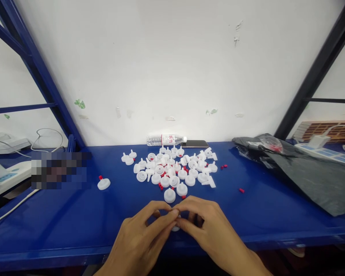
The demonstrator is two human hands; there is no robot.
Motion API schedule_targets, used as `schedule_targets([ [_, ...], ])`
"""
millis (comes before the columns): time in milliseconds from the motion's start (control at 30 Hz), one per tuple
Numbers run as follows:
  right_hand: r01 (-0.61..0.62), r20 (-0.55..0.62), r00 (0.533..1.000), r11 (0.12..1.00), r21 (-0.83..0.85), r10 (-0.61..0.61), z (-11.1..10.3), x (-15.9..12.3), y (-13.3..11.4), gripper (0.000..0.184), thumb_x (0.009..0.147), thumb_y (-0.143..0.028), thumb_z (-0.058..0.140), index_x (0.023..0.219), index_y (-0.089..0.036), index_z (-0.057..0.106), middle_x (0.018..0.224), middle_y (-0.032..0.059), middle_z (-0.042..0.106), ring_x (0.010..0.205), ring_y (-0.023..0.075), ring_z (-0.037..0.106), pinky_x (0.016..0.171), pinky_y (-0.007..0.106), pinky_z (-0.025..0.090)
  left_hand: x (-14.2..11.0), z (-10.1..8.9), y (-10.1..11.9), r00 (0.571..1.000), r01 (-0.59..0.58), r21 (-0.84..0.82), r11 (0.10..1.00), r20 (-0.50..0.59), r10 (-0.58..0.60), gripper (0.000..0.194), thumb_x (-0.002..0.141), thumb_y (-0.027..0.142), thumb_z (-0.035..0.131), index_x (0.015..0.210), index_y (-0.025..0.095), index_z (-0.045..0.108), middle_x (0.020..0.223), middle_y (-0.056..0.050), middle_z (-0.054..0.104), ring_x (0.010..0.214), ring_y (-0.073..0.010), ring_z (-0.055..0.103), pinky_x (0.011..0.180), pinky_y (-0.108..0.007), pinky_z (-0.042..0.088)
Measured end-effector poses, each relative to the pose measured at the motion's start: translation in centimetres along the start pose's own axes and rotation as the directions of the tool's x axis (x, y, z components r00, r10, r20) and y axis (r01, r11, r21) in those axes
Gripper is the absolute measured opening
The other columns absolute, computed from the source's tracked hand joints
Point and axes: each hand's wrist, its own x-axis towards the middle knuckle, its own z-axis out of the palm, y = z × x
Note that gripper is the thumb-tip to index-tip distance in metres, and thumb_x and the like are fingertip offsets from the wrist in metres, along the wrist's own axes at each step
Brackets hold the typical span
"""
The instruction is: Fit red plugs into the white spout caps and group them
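My left hand (145, 234) and my right hand (208, 222) meet at the front of the table, thumbs and forefingers pinched together. Between the fingertips is a white nozzle cap (175, 229), mostly hidden; only a bit of its round base shows below them. Whether a red tip is on it cannot be seen. Just beyond the hands lies a loose pile of white nozzle caps (169, 195), with small red tips (160, 186) scattered among them. Off to the left, one white nozzle cap (104, 184) has a red tip on its spout.
Behind the pile lie a clear plastic bottle (168, 140) on its side and a dark phone (194, 144). A few red tips (241, 190) lie to the right. A black plastic bag (304, 172) covers the right side. Power strips (14, 172) and cables are at the left.
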Motion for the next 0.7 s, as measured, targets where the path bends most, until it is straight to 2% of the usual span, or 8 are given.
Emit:
schedule_targets([
  [133,-0.026,0.041,0.999,0.999,0.029,0.025,-0.3,-0.2,-0.2,0.037,0.084,-0.016,0.075,0.114,-0.038,0.076,0.1,-0.0066,0.075,0.063,0.0093,0.058,0.061,0.021,0.049,0.4,-0.7,-0.6,1.0,0.028,0.076,0.997,0.01,-0.028,0.018,0.101,0.018,0.054,0.107,0.025,0.069,0.105,-0.001,0.073,0.077,-0.0094,0.073,0.068,-0.017,0.056],
  [267,-0.053,-0.051,0.997,0.997,0.054,0.056,-0.5,-0.6,-0.1,0.03,0.093,-0.023,0.064,0.12,-0.033,0.073,0.097,-0.0023,0.074,0.063,0.0108,0.059,0.056,0.021,0.047,0.9,-4.4,-3.5,0.959,0.279,0.22,0.935,-0.014,-0.283,0.018,0.096,0.031,0.057,0.089,0.027,0.073,0.09,0.002,0.078,0.078,-0.0171,0.075,0.071,-0.024,0.056],
  [300,-0.046,-0.079,0.996,0.997,0.056,0.05,-0.5,-0.6,0.0,0.028,0.096,-0.024,0.06,0.119,-0.032,0.073,0.094,-0.0017,0.073,0.063,0.0111,0.059,0.054,0.021,0.046,1.0,-5.7,-4.5,0.923,0.379,0.275,0.883,-0.045,-0.382,0.018,0.092,0.036,0.059,0.086,0.028,0.073,0.083,0.002,0.078,0.072,-0.0191,0.074,0.066,-0.027,0.054],
  [367,-0.028,-0.128,0.991,0.999,0.041,0.033,-0.4,-0.6,0.2,0.026,0.097,-0.024,0.056,0.116,-0.03,0.073,0.09,-0.0014,0.071,0.061,0.011,0.057,0.052,0.022,0.044,1.1,-8.2,-6.3,0.808,0.563,0.392,0.728,-0.074,-0.584,0.019,0.086,0.041,0.06,0.08,0.028,0.074,0.069,0.002,0.074,0.059,-0.0217,0.07,0.057,-0.03,0.049],
  [433,-0.018,-0.159,0.987,1.0,0.009,0.019,-0.3,-0.6,0.3,0.028,0.098,-0.023,0.055,0.12,-0.031,0.071,0.092,-0.0016,0.07,0.059,0.0105,0.055,0.053,0.022,0.045,1.1,-10.3,-7.6,0.709,0.648,0.463,0.605,-0.076,-0.701,0.021,0.086,0.043,0.058,0.08,0.029,0.073,0.065,0.003,0.073,0.058,-0.0221,0.068,0.057,-0.03,0.044],
  [500,-0.019,-0.154,0.988,0.999,-0.043,0.012,-0.2,-0.5,0.3,0.034,0.098,-0.024,0.055,0.13,-0.033,0.066,0.097,-0.0015,0.069,0.058,0.0102,0.055,0.055,0.023,0.047,1.0,-11.6,-8.2,0.657,0.679,0.501,0.536,-0.09,-0.748,0.023,0.089,0.042,0.055,0.081,0.028,0.072,0.063,0.005,0.071,0.06,-0.0221,0.068,0.056,-0.028,0.04],
  [600,-0.009,-0.078,0.997,0.986,-0.169,-0.004,0.1,-0.4,0.1,0.048,0.098,-0.028,0.058,0.144,-0.04,0.054,0.121,0.0003,0.067,0.062,0.0102,0.06,0.064,0.026,0.054,1.0,-11.9,-8.3,0.657,0.674,0.51,0.535,-0.082,-0.75,0.024,0.093,0.039,0.051,0.087,0.027,0.071,0.063,0.007,0.069,0.064,-0.0221,0.069,0.059,-0.026,0.039],
  [700,0.022,-0.011,1.0,0.958,-0.287,-0.026,0.3,-0.4,-0.1,0.055,0.098,-0.032,0.059,0.15,-0.045,0.046,0.149,0.001,0.055,0.066,0.0115,0.065,0.076,0.033,0.059,1.1,-11.7,-8.1,0.668,0.675,0.475,0.565,-0.067,-0.741,0.024,0.092,0.039,0.052,0.099,0.027,0.071,0.074,0.005,0.073,0.069,-0.0234,0.07,0.061,-0.028,0.043],
])
